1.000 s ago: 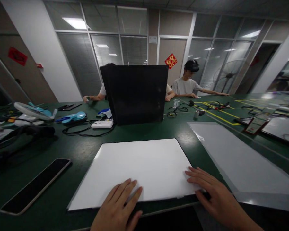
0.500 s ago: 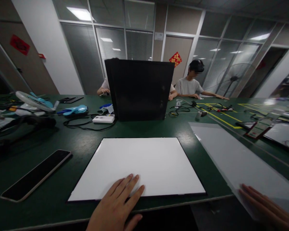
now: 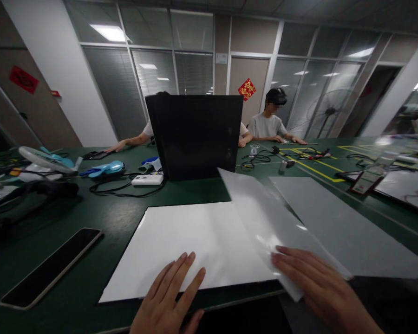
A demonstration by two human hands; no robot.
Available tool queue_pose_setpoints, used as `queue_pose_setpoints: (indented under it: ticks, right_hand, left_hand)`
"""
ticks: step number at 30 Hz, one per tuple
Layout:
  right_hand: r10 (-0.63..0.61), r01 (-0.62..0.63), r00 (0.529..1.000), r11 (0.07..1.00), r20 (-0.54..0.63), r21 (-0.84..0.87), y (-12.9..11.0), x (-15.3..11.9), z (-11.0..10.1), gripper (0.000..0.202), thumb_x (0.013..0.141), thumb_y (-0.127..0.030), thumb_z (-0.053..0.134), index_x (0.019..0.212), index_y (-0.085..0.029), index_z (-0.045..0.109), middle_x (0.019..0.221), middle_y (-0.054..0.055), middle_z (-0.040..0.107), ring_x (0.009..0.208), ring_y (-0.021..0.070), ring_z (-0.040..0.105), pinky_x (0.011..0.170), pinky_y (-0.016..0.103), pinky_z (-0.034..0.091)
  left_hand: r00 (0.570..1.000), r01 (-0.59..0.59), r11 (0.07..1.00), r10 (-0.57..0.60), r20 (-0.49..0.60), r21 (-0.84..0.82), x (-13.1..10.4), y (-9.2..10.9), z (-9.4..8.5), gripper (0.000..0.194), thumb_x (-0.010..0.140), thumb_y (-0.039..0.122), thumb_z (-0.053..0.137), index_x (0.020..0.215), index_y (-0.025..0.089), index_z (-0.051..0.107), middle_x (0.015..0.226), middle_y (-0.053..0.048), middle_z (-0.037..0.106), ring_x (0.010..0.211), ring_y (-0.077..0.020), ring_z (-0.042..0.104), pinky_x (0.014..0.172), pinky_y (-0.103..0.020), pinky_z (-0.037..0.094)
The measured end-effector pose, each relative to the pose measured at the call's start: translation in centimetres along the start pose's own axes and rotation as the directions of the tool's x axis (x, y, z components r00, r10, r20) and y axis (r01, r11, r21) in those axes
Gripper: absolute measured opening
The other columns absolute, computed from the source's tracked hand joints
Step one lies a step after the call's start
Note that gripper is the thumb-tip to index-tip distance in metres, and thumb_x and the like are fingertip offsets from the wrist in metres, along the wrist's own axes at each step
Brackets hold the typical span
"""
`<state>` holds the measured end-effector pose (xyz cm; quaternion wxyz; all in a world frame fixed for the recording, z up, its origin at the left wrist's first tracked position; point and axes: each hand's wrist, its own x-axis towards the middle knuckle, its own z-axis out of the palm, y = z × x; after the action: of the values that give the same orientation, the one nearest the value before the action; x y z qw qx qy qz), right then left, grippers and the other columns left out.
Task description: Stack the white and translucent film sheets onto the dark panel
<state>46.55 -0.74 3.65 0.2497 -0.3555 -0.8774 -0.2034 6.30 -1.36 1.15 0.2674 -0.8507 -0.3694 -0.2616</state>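
Observation:
My left hand (image 3: 169, 294) rests flat with spread fingers on the near edge of a white board (image 3: 181, 236), which has a thin dark border. A translucent plastic sheet (image 3: 254, 204) is lifted and tilted over the board's right side, catching the light. My right hand (image 3: 316, 283) grips its near end, fingers on top and the thumb hidden. Farther right, another translucent sheet (image 3: 348, 227) lies on the green table (image 3: 121, 218), its near end reaching past the table edge.
A phone (image 3: 52, 269) lies at left. Beyond the board stands a large black panel (image 3: 198, 139). Cables, a white box (image 3: 147, 179), light-blue items (image 3: 107, 168) and a small fan (image 3: 45, 160) sit at far left. Two people sit across; one (image 3: 270, 125) wears a headset.
My right hand has moved left, bringing a plastic sheet from the right side over the board. My left hand stays on the board. Across the table, a person's arm has reached left.

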Motion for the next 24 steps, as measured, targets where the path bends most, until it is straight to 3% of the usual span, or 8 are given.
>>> queue_pose_setpoints:
  ticks: [3, 6, 9, 14, 18, 21, 24]
  right_hand:
    - [-0.124, 0.12, 0.991, 0.99, 0.045, 0.074, -2.0, 3.0, 2.3, 0.045, 0.102, -0.012, 0.049, 0.14, -0.03, 0.064, 0.143, -0.001, 0.067, 0.14, 0.0207, 0.057, 0.113, 0.041, 0.054]
    - [-0.049, 0.045, 0.998, 0.995, 0.035, 0.084, -2.3, 2.7, 4.2, 0.044, 0.101, -0.008, 0.047, 0.134, -0.029, 0.068, 0.136, 0.0, 0.071, 0.131, 0.0202, 0.064, 0.106, 0.041, 0.06]
    - [0.01, -0.014, 0.998, 0.998, 0.066, 0.062, -1.6, 1.3, 5.0, 0.048, 0.099, -0.007, 0.046, 0.137, -0.029, 0.067, 0.137, 0.0, 0.071, 0.129, 0.019, 0.065, 0.102, 0.039, 0.063]
    - [0.112, -0.112, 0.991, 0.994, 0.068, -0.008, -0.4, 0.1, 4.8, 0.044, 0.099, -0.01, 0.049, 0.135, -0.027, 0.068, 0.14, 0.0, 0.069, 0.13, 0.0192, 0.065, 0.103, 0.04, 0.063]
    - [0.114, -0.111, 0.986, 0.993, 0.124, -0.029, 0.1, -0.7, 4.2, 0.045, 0.101, -0.019, 0.052, 0.144, -0.027, 0.061, 0.147, 0.001, 0.064, 0.138, 0.0206, 0.059, 0.109, 0.042, 0.059]
    - [0.157, -0.143, 0.972, 0.985, 0.172, -0.092, 1.7, -2.8, 3.4, 0.057, 0.103, -0.037, 0.054, 0.159, -0.027, 0.046, 0.158, 0.005, 0.053, 0.147, 0.029, 0.05, 0.111, 0.055, 0.056]
    - [0.301, -0.274, 0.944, 0.943, 0.138, -0.187, 4.6, -7.1, 2.7, 0.077, 0.1, -0.057, 0.053, 0.166, -0.024, 0.032, 0.164, 0.012, 0.044, 0.148, 0.0387, 0.046, 0.112, 0.07, 0.05]
  left_hand:
    - [0.998, 0.045, 0.999, -0.045, -0.038, -0.012, -0.4, 0.1, 0.7, 0.053, 0.094, 0.034, 0.07, 0.146, 0.026, 0.064, 0.157, -0.014, 0.056, 0.149, -0.0307, 0.047, 0.125, -0.043, 0.03]
    - [0.994, 0.072, 0.996, -0.075, -0.075, -0.046, -0.4, 0.2, 1.2, 0.043, 0.095, 0.044, 0.069, 0.135, 0.03, 0.071, 0.147, -0.009, 0.065, 0.138, -0.028, 0.056, 0.124, -0.042, 0.029]
    - [0.997, 0.053, 0.996, -0.056, -0.047, -0.07, 0.0, 0.1, 1.0, 0.035, 0.098, 0.04, 0.062, 0.129, 0.028, 0.075, 0.133, -0.005, 0.075, 0.123, -0.0237, 0.065, 0.118, -0.038, 0.034]
    - [0.999, 0.028, 0.999, -0.028, 0.021, -0.032, 0.5, 0.0, 0.4, 0.039, 0.096, 0.03, 0.057, 0.131, 0.025, 0.073, 0.136, -0.005, 0.074, 0.124, -0.0261, 0.064, 0.109, -0.04, 0.039]
    - [0.998, -0.022, 1.0, 0.022, 0.063, -0.007, 0.3, 0.0, 0.4, 0.042, 0.096, 0.026, 0.055, 0.134, 0.023, 0.072, 0.138, -0.007, 0.073, 0.124, -0.0284, 0.064, 0.105, -0.043, 0.04]
    - [0.996, -0.041, 0.999, 0.041, 0.076, -0.009, 0.2, -0.1, 0.3, 0.042, 0.097, 0.026, 0.054, 0.137, 0.023, 0.07, 0.14, -0.005, 0.073, 0.124, -0.028, 0.064, 0.104, -0.043, 0.041]
    - [0.998, -0.012, 0.999, 0.014, 0.058, -0.044, 0.3, -0.1, 0.1, 0.038, 0.101, 0.027, 0.052, 0.134, 0.026, 0.071, 0.137, -0.002, 0.074, 0.119, -0.025, 0.066, 0.101, -0.04, 0.042]
